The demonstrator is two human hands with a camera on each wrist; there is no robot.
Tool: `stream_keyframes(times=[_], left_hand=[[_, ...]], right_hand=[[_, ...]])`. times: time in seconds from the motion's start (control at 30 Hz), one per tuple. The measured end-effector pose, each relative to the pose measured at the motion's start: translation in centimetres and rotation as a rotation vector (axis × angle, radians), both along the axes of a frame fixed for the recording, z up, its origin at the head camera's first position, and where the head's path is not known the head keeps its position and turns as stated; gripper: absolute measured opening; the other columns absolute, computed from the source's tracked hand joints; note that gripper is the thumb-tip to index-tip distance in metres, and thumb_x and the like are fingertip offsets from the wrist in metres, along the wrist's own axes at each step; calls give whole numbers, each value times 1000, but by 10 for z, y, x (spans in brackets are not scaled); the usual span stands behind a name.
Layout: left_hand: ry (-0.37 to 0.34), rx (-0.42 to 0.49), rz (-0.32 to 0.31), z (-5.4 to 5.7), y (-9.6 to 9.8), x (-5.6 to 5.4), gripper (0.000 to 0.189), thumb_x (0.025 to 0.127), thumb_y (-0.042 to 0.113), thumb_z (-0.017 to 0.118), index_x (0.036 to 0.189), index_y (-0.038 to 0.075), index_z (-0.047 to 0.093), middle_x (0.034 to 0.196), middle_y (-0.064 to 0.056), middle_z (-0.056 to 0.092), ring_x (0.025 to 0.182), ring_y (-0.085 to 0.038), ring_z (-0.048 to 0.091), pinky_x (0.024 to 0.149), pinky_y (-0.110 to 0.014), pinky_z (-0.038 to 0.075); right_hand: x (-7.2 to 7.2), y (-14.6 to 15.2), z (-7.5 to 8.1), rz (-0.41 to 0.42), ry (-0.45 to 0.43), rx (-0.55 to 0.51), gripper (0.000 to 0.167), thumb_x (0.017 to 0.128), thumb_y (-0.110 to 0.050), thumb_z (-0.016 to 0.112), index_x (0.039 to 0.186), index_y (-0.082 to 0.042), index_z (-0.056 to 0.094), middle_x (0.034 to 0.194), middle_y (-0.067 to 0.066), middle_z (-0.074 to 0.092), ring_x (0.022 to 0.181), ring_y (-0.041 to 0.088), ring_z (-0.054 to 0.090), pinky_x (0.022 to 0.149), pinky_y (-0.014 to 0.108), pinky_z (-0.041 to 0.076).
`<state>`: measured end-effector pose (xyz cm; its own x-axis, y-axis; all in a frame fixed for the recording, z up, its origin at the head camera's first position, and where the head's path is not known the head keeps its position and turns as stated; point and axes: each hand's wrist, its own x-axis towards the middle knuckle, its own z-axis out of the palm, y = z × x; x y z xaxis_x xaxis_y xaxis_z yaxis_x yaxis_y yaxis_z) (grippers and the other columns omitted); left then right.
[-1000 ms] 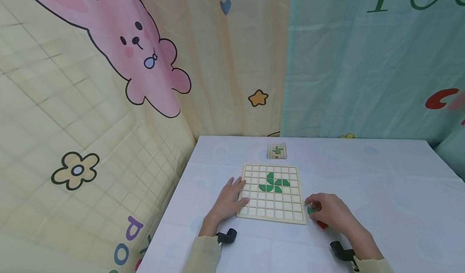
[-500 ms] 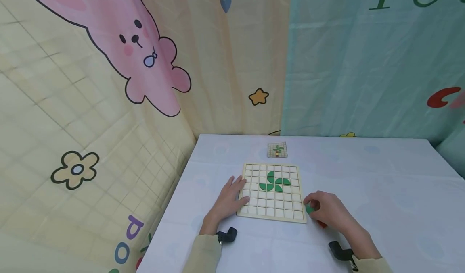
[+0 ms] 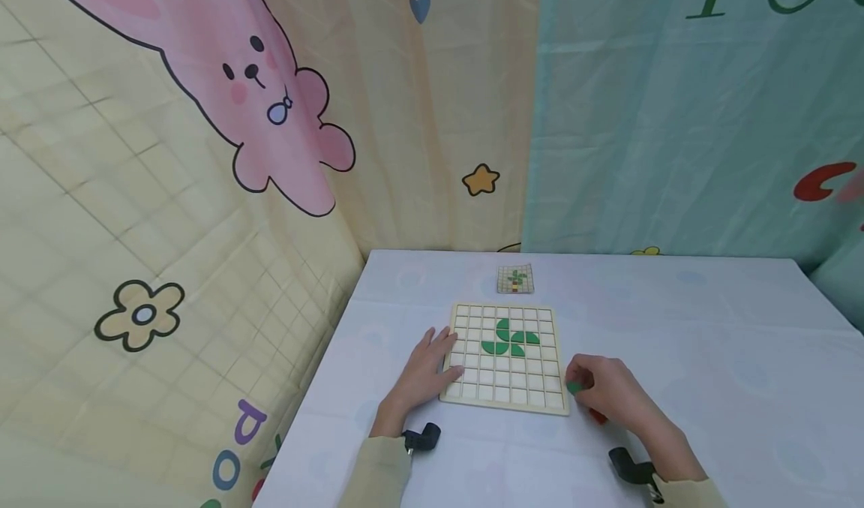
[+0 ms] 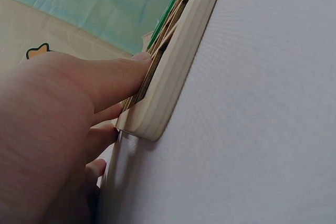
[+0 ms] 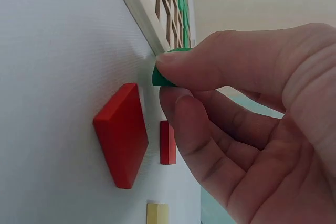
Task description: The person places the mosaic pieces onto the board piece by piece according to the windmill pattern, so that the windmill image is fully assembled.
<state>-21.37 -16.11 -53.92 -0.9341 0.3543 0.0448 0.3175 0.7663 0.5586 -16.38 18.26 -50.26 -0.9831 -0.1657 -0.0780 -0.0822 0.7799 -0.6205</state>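
Observation:
My left hand (image 3: pixel 421 369) rests with spread fingers along the left edge of a wooden grid board (image 3: pixel 475 388); its thumb lies on the rim in the left wrist view. Several green quarter-round pieces (image 3: pixel 496 349) sit in the board's upper middle squares. Just off the board's right edge, my right hand (image 3: pixel 617 392) pinches a small green block (image 5: pixel 161 78) between thumb and fingertips. Part of this block is hidden by the thumb. Below it on the table are a larger red block (image 5: pixel 122 137) and a smaller red one (image 5: pixel 168 142).
A pale yellow block (image 5: pixel 157 213) lies past the red ones. Behind the board is a small printed pattern card (image 3: pixel 516 279). The white-covered table (image 3: pixel 729 343) meets patterned curtains (image 3: pixel 432 118) at its back and left.
The green block in my right hand has turned a little between the fingers, near the board's edge. My left hand has stayed put on the board.

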Motion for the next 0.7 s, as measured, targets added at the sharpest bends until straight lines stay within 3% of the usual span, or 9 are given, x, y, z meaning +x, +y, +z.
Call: stream_keyframes(times=[0.7], left_hand=[[-12, 14, 11, 3, 0, 1, 67, 99, 44, 59, 157, 17, 39, 165, -1, 26, 154, -29, 6, 120, -55, 15]], right_hand=[[-8, -6, 8, 20, 52, 32, 23, 80, 4, 75, 87, -18, 74, 87, -4, 65, 79, 18, 55, 72, 35, 51]])
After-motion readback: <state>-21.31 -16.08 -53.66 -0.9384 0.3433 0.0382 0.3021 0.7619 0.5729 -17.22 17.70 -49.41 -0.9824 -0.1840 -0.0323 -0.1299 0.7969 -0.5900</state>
